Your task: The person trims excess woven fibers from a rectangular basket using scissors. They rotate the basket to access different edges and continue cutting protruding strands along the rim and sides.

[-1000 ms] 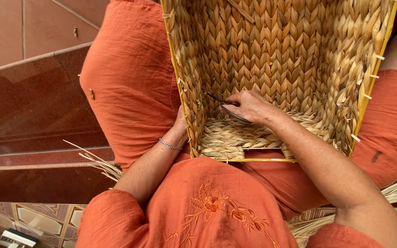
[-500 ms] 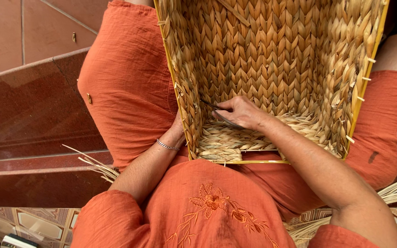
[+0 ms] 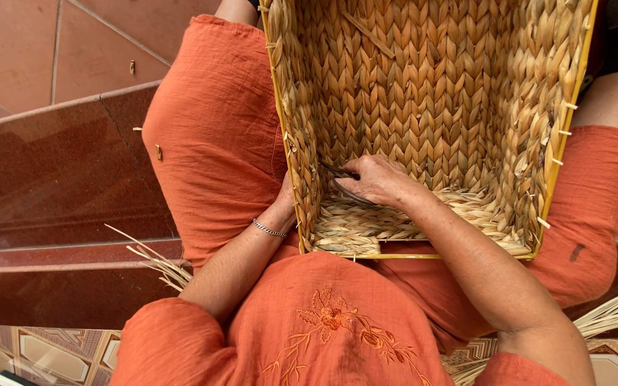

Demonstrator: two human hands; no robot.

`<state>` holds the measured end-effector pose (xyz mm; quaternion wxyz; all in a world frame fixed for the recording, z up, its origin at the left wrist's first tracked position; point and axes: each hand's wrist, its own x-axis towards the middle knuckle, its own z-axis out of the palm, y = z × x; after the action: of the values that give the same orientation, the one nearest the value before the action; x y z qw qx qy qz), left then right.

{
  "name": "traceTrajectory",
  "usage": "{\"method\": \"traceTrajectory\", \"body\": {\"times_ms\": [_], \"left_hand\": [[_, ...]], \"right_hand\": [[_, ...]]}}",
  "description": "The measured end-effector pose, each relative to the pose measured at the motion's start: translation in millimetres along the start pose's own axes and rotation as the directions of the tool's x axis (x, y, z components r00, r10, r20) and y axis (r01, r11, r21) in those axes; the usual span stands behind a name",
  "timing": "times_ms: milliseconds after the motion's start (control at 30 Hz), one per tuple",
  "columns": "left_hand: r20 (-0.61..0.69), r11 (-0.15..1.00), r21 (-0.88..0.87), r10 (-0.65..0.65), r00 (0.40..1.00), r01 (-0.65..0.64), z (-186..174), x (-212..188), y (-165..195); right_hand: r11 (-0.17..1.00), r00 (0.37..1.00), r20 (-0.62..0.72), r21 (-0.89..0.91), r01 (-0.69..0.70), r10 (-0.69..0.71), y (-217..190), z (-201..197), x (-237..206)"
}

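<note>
Reddish-brown polished stone steps (image 3: 59,179) and terracotta floor tiles (image 3: 51,43) lie beyond the person's knees, with patterned tiles along the bottom edge of the view. On the lap, across orange trousers (image 3: 216,143), sits a large rectangular woven basket (image 3: 430,86), its open side turned toward the camera. It is plaited from flat, pale golden straw in a herringbone pattern of short overlapping strands, with thicker braided bands running up the side walls. A thin yellow frame (image 3: 570,107) edges the rim, and short stub ends of straw stick out along it. The near wall, lowest in the view, is coiled in rounder, slightly greenish strands.

The right hand (image 3: 377,179) is inside the basket at its near left corner, fingers curled around a thin dark metal tool (image 3: 337,171) whose tip points to the left wall. The left hand (image 3: 284,204) presses against the outside of that same wall, mostly hidden behind it, so I cannot tell how its fingers are set; a silver bracelet (image 3: 270,229) circles its wrist. Loose straw bundles (image 3: 613,314) lie by the right side, more (image 3: 155,261) on the step at left
</note>
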<state>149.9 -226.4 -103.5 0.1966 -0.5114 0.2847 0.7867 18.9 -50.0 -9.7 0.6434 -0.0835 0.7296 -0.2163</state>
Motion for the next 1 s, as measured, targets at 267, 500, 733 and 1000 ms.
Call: {"method": "traceTrajectory", "body": {"times_ms": [267,500,733,1000], "left_hand": [[0.128,0.866,0.354,0.329,0.936,-0.353,52.7,-27.2,81.8],[0.248,0.905,0.267,0.266,0.931,-0.330,78.4,-4.1,124.4],[0.285,0.915,0.282,0.206,0.936,-0.288,65.4,-5.5,119.7],[0.232,0.911,0.324,0.185,0.955,-0.255,56.1,-4.1,117.2]], "right_hand": [[0.893,0.931,-0.353,0.384,0.234,-0.092,19.7,-18.1,13.4],[0.872,0.966,-0.232,0.444,0.207,-0.111,-8.1,16.6,58.8],[0.891,0.894,-0.401,0.305,0.336,-0.200,-20.6,31.6,71.8],[0.926,0.885,-0.427,0.226,0.302,-0.184,-28.8,18.8,67.8]]}}
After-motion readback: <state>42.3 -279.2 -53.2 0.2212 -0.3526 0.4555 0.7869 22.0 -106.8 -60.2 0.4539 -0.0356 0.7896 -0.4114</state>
